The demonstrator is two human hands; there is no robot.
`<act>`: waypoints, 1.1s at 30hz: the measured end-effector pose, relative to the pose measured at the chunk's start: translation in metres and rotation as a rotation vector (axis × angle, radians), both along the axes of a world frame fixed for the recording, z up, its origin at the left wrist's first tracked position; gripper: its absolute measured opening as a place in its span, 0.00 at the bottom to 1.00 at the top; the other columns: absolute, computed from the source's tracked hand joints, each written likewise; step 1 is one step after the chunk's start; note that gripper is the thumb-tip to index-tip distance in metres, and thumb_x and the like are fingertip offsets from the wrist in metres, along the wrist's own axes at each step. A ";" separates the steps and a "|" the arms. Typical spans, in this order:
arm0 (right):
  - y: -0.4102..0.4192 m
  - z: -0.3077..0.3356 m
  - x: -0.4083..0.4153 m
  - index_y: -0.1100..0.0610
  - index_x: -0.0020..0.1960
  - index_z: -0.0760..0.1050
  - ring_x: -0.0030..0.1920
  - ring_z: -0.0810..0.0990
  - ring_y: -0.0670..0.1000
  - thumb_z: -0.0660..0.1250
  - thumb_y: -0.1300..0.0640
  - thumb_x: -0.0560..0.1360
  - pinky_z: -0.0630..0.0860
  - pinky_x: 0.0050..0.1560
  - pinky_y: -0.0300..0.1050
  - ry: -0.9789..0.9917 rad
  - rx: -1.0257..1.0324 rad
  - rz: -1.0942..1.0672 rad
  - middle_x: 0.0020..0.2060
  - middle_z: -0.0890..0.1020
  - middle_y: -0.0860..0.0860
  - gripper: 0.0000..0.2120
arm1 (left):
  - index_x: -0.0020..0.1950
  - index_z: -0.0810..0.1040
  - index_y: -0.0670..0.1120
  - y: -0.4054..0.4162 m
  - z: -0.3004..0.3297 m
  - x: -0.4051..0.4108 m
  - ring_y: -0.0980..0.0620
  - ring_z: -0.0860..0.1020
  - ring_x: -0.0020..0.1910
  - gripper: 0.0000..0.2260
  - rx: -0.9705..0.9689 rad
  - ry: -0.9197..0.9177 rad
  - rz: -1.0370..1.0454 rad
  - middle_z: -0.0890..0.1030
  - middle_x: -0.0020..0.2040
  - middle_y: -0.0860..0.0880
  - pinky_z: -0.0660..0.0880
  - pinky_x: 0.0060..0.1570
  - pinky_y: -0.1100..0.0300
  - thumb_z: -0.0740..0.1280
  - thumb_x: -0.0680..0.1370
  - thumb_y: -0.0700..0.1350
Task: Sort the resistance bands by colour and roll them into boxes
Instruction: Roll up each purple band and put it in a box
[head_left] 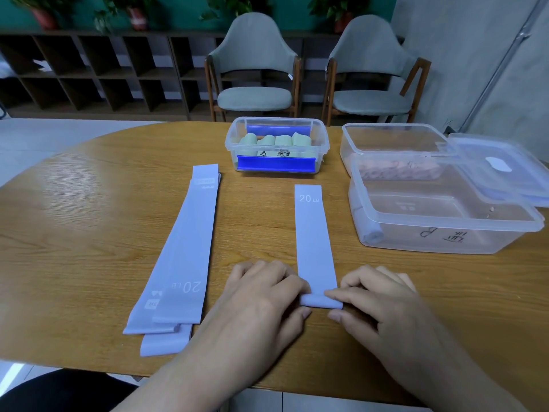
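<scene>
Already well along, the sorting looked mostly done in the head view: a far box (pixel 277 145) with blue clips held a row of rolled green bands (pixel 274 140), a box on the right (pixel 386 150) behind held what seemed to be pinkish rolls, too blurred to be sure, and a nearer box (pixel 445 230) marked B held one lavender roll (pixel 368 230) against its left wall, with a lid (pixel 502 171) lying partly over the two. On the bench (pixel 89 218), a single lavender band (pixel 313 239) printed 20 LB lay flat, running away from the person, its near end turned over into the first small roll. The left hand (pixel 267 295) and right hand (pixel 377 295) flanked that roll, each with curled fingers and thumb pinching an end of it. To the left, well apart, a stack (pixel 178 263) of flat lavender bands waited unrolled. By my judgement, green and pink were finished; lavender remained, with this band barely started and the stack yet to roll and box.
</scene>
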State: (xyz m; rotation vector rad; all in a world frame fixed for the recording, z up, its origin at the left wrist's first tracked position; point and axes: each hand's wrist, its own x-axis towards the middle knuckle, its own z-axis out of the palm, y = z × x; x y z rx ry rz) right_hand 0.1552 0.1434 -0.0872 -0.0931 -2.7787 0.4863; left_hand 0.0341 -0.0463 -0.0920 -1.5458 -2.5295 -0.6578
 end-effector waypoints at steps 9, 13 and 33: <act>-0.004 0.002 -0.001 0.43 0.50 0.80 0.44 0.74 0.44 0.57 0.46 0.78 0.75 0.45 0.49 0.020 0.083 0.019 0.45 0.74 0.38 0.13 | 0.54 0.75 0.58 0.000 0.000 0.001 0.57 0.73 0.54 0.06 -0.011 0.004 0.005 0.73 0.52 0.61 0.70 0.57 0.52 0.64 0.79 0.56; -0.005 0.001 -0.002 0.43 0.52 0.79 0.45 0.75 0.43 0.57 0.46 0.79 0.75 0.45 0.49 0.027 0.041 0.024 0.46 0.76 0.37 0.12 | 0.53 0.77 0.56 0.000 0.000 0.001 0.55 0.74 0.53 0.06 0.007 0.011 0.009 0.73 0.52 0.60 0.71 0.56 0.52 0.62 0.80 0.55; -0.007 0.000 -0.006 0.44 0.52 0.81 0.47 0.75 0.42 0.58 0.45 0.79 0.74 0.48 0.50 0.069 -0.042 -0.004 0.46 0.77 0.36 0.13 | 0.53 0.79 0.57 0.001 -0.005 -0.001 0.57 0.77 0.56 0.08 0.063 0.007 0.053 0.77 0.55 0.61 0.67 0.58 0.55 0.61 0.79 0.54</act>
